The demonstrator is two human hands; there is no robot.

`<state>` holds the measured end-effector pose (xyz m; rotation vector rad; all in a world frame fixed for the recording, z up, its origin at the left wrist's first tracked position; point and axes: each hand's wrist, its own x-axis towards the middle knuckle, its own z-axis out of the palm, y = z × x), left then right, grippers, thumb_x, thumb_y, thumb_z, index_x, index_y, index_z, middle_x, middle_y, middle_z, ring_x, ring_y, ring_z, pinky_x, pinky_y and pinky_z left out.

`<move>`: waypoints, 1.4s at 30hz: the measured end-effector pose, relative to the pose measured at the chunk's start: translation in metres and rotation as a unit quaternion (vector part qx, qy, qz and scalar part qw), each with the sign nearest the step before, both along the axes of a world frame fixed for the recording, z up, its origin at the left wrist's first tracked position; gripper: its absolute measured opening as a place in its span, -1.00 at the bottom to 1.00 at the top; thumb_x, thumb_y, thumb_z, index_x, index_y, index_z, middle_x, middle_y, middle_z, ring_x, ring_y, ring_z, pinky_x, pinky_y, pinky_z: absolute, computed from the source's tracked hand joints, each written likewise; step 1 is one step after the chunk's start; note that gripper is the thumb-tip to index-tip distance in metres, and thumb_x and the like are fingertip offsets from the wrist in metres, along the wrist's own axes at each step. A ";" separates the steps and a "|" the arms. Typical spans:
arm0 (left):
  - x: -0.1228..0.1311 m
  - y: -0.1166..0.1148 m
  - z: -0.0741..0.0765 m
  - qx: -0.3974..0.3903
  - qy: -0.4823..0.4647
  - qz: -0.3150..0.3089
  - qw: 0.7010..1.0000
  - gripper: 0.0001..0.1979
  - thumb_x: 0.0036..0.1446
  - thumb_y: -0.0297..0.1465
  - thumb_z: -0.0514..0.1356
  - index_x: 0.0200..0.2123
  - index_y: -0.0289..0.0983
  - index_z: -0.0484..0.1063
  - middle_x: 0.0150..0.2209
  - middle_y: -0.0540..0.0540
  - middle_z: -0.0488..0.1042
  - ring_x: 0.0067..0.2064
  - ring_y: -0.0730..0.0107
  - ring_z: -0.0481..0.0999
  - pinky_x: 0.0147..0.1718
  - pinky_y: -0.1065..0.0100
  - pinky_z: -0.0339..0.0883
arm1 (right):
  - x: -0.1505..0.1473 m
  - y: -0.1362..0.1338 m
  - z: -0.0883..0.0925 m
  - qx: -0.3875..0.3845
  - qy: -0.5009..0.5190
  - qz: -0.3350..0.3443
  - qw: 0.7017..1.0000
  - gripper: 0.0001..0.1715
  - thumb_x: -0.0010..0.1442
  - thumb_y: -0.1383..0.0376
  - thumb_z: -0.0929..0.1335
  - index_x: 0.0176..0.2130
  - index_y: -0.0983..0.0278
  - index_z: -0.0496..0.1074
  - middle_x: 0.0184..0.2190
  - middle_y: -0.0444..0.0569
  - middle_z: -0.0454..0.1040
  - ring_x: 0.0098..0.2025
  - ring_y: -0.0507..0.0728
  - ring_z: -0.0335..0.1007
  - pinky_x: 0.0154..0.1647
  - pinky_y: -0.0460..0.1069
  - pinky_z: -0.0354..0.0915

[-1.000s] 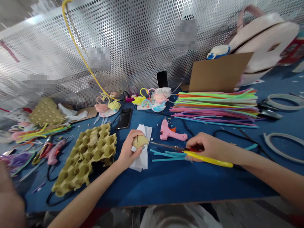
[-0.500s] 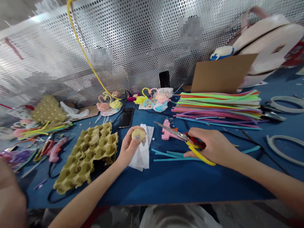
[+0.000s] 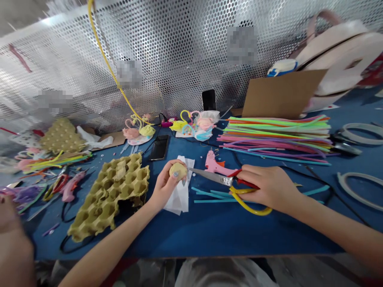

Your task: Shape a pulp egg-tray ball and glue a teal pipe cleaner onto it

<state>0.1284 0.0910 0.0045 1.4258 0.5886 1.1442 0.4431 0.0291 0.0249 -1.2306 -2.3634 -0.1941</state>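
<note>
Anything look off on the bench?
Yes: the yellow pulp egg tray beside the left hand, which holds a pale yellow ball, looks damaged. Its edges are ragged and torn, and part of it seems to be missing, so it isn't a clean rectangle.

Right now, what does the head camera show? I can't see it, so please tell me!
Two bare hands work over a blue table: the left hand holds a small tan ball above white paper, and the right hand holds yellow-handled scissors. A torn egg carton lies to the left, and colorful pipe cleaners are piled behind.
</note>
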 end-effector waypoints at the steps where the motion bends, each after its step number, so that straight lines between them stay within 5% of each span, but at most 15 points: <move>1: 0.000 0.000 0.000 0.005 0.005 0.002 1.000 -0.64 0.31 -0.13 0.21 0.03 -0.24 0.40 -0.08 -0.15 0.37 -0.28 0.43 0.43 -0.26 0.36 0.35 | 0.000 0.000 0.000 0.002 -0.003 0.001 1.000 -0.78 0.27 0.16 0.38 -0.36 0.23 0.46 -0.46 -0.12 0.45 -0.49 0.03 0.32 -0.52 -0.04 -0.04; 13: -0.004 0.003 0.003 0.081 0.123 0.042 0.988 -0.66 0.34 -0.15 0.16 0.02 -0.26 0.36 -0.17 -0.12 0.41 -0.27 0.40 0.40 -0.25 0.37 0.35 | 0.000 -0.003 -0.004 0.081 -0.094 -0.004 0.992 -0.75 0.37 0.17 0.34 -0.27 0.28 0.50 -0.33 -0.01 0.53 -0.38 0.12 0.42 -0.42 0.01 0.10; 22: -0.008 0.006 0.008 0.075 0.263 0.031 0.961 -0.74 0.38 -0.23 0.09 0.00 -0.26 0.33 -0.24 -0.06 0.39 -0.32 0.41 0.38 -0.28 0.37 0.32 | 0.000 -0.004 0.001 0.187 -0.209 -0.006 0.960 -0.71 0.42 0.30 0.26 -0.31 0.31 0.46 -0.46 -0.06 0.42 -0.43 0.12 0.35 -0.41 0.03 0.04; 31: -0.014 0.006 0.010 0.164 0.326 0.035 0.930 -0.76 0.32 -0.37 0.09 0.04 -0.23 0.31 -0.06 -0.13 0.39 -0.09 0.28 0.42 -0.13 0.32 0.33 | 0.004 0.002 0.000 -0.034 -0.061 0.019 0.997 -0.83 0.25 0.20 0.41 -0.33 0.25 0.47 -0.35 -0.08 0.53 -0.41 0.08 0.42 -0.47 -0.02 -0.02; 39: -0.010 0.006 0.003 0.228 0.321 0.024 0.919 -0.71 0.27 -0.40 0.12 0.06 -0.22 0.30 -0.05 -0.17 0.40 -0.04 0.20 0.42 -0.01 0.22 0.31 | -0.001 0.004 0.015 -0.290 0.066 0.032 0.954 -0.71 0.17 0.16 0.41 -0.49 0.24 0.38 -0.54 -0.19 0.36 -0.52 0.01 0.18 -0.49 -0.06 -0.04; 42: -0.007 0.005 0.001 0.232 0.305 0.030 0.923 -0.70 0.29 -0.36 0.13 0.08 -0.22 0.31 -0.04 -0.18 0.41 -0.05 0.18 0.43 -0.03 0.23 0.31 | -0.002 0.003 0.019 -0.296 0.070 0.033 0.952 -0.72 0.16 0.16 0.41 -0.49 0.24 0.39 -0.55 -0.20 0.34 -0.52 0.02 0.16 -0.50 -0.06 -0.05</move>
